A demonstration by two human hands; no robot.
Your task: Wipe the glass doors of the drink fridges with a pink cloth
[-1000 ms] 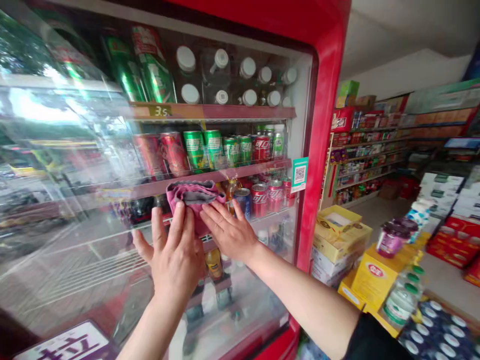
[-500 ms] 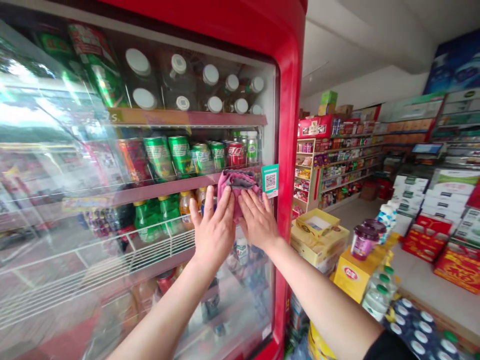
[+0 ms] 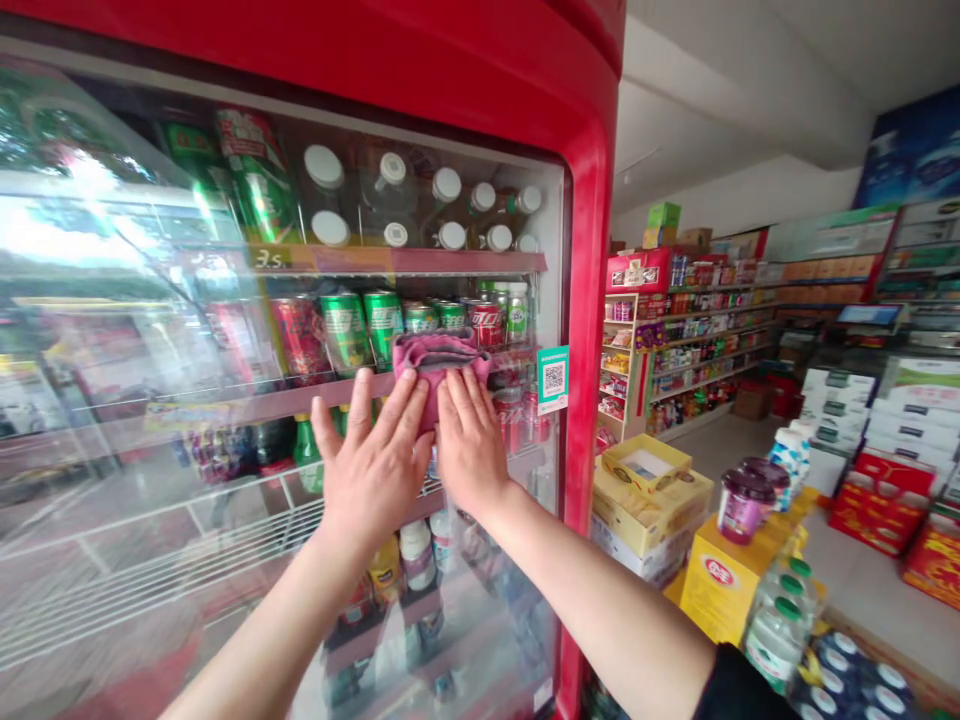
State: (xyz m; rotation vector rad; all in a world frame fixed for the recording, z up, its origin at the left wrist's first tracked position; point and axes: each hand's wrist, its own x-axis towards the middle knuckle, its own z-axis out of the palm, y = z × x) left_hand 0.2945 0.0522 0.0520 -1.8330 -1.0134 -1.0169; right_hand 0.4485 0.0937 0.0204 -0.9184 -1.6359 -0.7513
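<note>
A folded pink cloth with grey edges is pressed against the glass door of a red drinks fridge. My left hand is open, its fingers spread wide, with the fingertips on its right side touching the cloth's lower left. Close beside it, my right hand has its fingers together and holds the cloth to the glass. Behind the door, green cans and a red can stand on a shelf. The part of the cloth under my fingers is hidden.
A green QR-code sticker is on the door's right side. To the right are yellow cartons, a yellow box with purple-lidded tubs, and green-capped bottles. Stocked shelves stand farther back.
Both hands and the cloth have slid left across the glass, away from the QR-code sticker. The view has shifted slightly, with the fridge sitting lower and farther right.
</note>
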